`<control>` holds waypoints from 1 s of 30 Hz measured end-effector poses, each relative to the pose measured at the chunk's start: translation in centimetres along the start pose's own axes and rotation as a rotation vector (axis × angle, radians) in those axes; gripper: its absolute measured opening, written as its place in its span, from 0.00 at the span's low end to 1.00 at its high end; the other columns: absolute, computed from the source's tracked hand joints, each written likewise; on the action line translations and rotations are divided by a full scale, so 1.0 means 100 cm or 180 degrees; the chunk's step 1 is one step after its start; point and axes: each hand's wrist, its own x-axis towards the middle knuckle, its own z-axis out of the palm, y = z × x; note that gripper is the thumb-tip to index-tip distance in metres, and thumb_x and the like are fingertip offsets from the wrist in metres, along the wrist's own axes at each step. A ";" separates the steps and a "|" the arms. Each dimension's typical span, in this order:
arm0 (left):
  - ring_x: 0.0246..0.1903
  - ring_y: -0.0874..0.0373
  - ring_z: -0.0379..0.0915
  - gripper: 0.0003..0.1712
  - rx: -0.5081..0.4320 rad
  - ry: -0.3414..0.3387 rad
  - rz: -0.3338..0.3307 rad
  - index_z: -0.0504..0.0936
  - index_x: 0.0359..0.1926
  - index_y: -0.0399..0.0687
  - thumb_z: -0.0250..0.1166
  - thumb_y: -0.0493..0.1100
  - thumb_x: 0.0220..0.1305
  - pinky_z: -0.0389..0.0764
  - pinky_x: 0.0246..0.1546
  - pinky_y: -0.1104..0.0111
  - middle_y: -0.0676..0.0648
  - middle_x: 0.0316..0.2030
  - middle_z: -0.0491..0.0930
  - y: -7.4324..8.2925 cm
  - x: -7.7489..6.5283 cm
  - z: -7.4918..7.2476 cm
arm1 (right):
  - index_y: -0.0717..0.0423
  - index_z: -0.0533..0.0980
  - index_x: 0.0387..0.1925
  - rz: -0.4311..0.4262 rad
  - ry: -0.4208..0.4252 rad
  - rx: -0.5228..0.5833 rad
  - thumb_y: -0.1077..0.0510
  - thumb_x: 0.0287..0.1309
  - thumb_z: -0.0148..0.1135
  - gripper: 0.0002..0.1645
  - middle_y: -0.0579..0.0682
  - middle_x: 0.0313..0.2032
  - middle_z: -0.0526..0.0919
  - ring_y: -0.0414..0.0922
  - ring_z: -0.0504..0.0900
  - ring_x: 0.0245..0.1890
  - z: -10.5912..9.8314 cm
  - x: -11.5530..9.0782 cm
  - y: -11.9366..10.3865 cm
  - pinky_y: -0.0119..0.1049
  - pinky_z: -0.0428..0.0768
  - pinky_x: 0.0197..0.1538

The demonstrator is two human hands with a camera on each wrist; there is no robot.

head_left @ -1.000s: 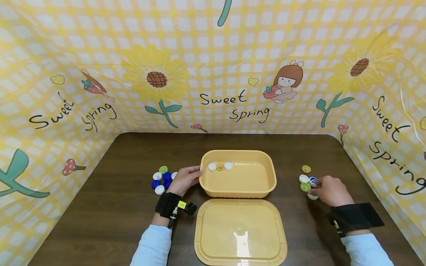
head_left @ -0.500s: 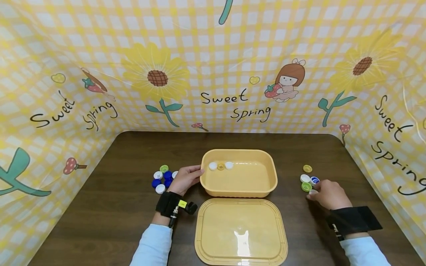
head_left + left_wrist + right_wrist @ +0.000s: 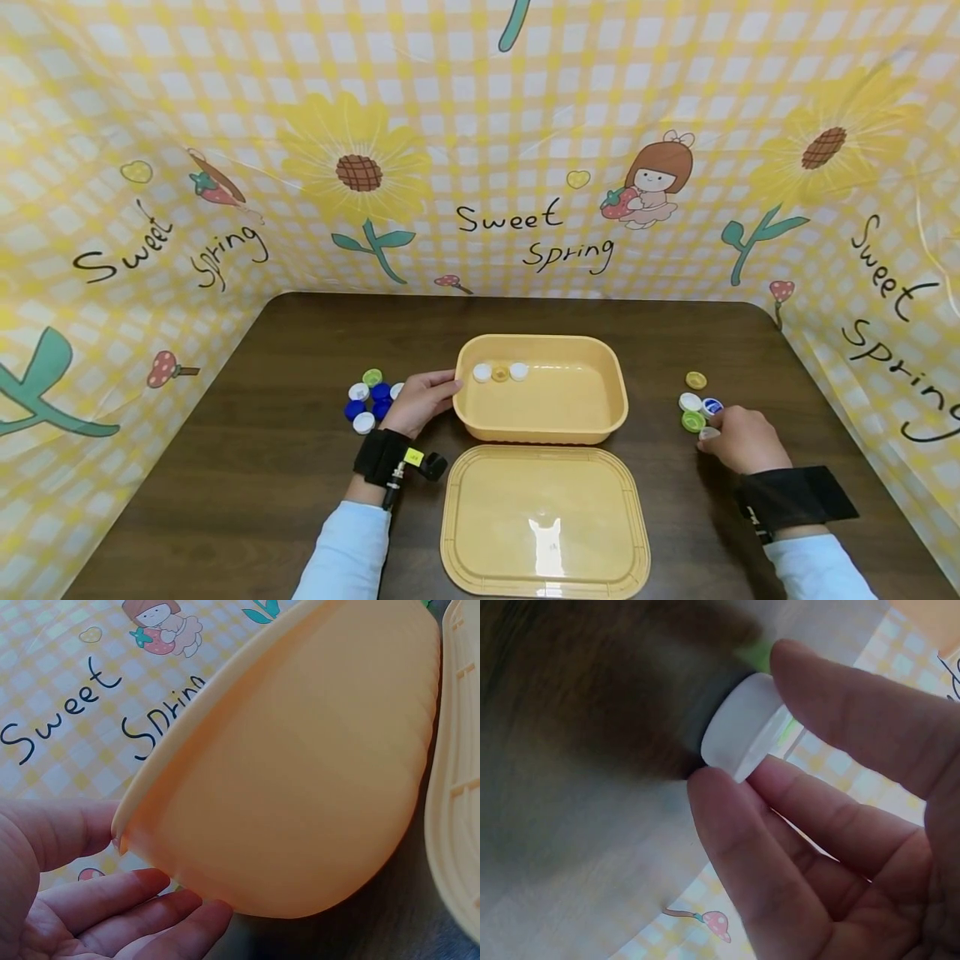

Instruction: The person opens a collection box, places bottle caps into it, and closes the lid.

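Note:
My left hand point(image 3: 418, 402) holds the left end of a yellow plastic box point(image 3: 540, 435). In the left wrist view its thumb lies at the rim and the fingers rest against the outer wall. Inside the box, two white bottle caps point(image 3: 482, 372) and a yellow bottle cap point(image 3: 500, 374) sit in a row by the back wall. Over at the right, my right hand point(image 3: 750, 440) pinches a white bottle cap point(image 3: 742, 724) between thumb and fingers, low over the table. Just beyond it lie a green cap point(image 3: 693, 422), a blue-and-white cap point(image 3: 712, 407), a white cap point(image 3: 690, 402) and a yellow cap point(image 3: 696, 381).
A yellow lid point(image 3: 546, 521) lies flat in front of the box. Left of the left hand is a cluster of several blue caps point(image 3: 355, 410), white caps point(image 3: 363, 423) and a green cap point(image 3: 372, 377). Checked cloth point(image 3: 480, 150) surrounds the brown table point(image 3: 225, 467) on three sides.
My right hand has drawn slightly nearer, away from the blue-and-white cap, and now pinches the nearest white cap. The left hand keeps its place on the box.

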 end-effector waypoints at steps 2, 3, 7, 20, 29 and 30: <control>0.57 0.42 0.72 0.24 0.0001 0.0001 0.0003 0.69 0.63 0.27 0.58 0.34 0.70 0.76 0.53 0.60 0.31 0.60 0.72 0.000 0.000 0.000 | 0.64 0.81 0.27 0.0045 -0.0023 0.0011 0.62 0.50 0.71 0.08 0.50 0.20 0.73 0.48 0.69 0.21 0.000 0.001 0.000 0.38 0.65 0.26; 0.57 0.42 0.72 0.24 -0.0003 0.0003 0.0003 0.69 0.63 0.27 0.58 0.35 0.70 0.76 0.53 0.60 0.31 0.60 0.72 0.000 0.000 -0.001 | 0.64 0.81 0.27 0.0061 -0.0030 0.0013 0.62 0.50 0.70 0.08 0.50 0.20 0.74 0.48 0.69 0.21 0.000 0.001 -0.001 0.38 0.66 0.26; 0.57 0.42 0.72 0.24 0.0022 0.0026 0.0006 0.70 0.63 0.27 0.59 0.35 0.70 0.76 0.53 0.59 0.30 0.59 0.72 0.000 -0.001 -0.001 | 0.64 0.80 0.26 0.0080 -0.0025 0.0027 0.62 0.51 0.70 0.07 0.50 0.20 0.73 0.49 0.69 0.21 -0.002 0.001 -0.002 0.38 0.65 0.26; 0.57 0.42 0.72 0.24 0.0050 0.0045 0.0021 0.70 0.62 0.26 0.58 0.35 0.70 0.75 0.54 0.58 0.29 0.59 0.72 0.000 0.001 0.000 | 0.60 0.80 0.22 -0.0072 0.0076 -0.0032 0.62 0.52 0.67 0.06 0.49 0.19 0.73 0.48 0.69 0.21 -0.016 -0.007 -0.008 0.38 0.65 0.25; 0.54 0.48 0.75 0.23 0.0059 0.0078 0.0026 0.71 0.62 0.26 0.59 0.35 0.70 0.75 0.54 0.59 0.31 0.58 0.73 0.000 0.000 0.000 | 0.65 0.82 0.26 -0.0368 0.0363 -0.0109 0.63 0.49 0.69 0.06 0.53 0.21 0.78 0.49 0.71 0.22 -0.032 -0.002 -0.028 0.40 0.68 0.25; 0.53 0.48 0.75 0.23 0.0054 0.0080 0.0032 0.71 0.62 0.26 0.59 0.35 0.70 0.76 0.54 0.59 0.31 0.58 0.73 0.000 0.000 0.000 | 0.64 0.81 0.25 -0.0410 0.0387 -0.0114 0.63 0.49 0.69 0.06 0.52 0.21 0.78 0.48 0.71 0.22 -0.033 -0.001 -0.031 0.40 0.68 0.25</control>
